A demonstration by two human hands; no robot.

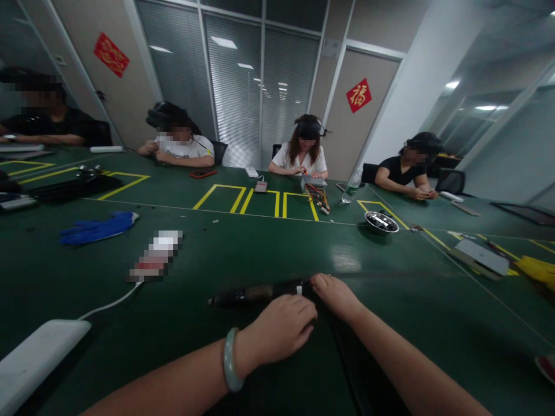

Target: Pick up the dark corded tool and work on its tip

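A black, rod-shaped electric screwdriver (251, 296) lies crosswise on the green table in front of me, its narrow tip pointing left. At its right end, the fingers of my right hand (337, 296) are closed on the tail where the cord joins. My left hand (280, 328), with a pale green bangle (232, 359) on the wrist, is on the near side of the tool. Its fingers are curled and partly overlap the tool's right half; whatever they may hold is hidden. A dark cord (342, 352) runs from the tail toward me between my forearms.
Left lie a blue glove (99, 227), a phone (156, 255) and a cabled white power bank (41, 361). Ahead are a metal bowl (381, 222), a water bottle (352, 185) and a wired metal box (313, 184). Several people sit across the table, beyond yellow tape outlines (219, 186).
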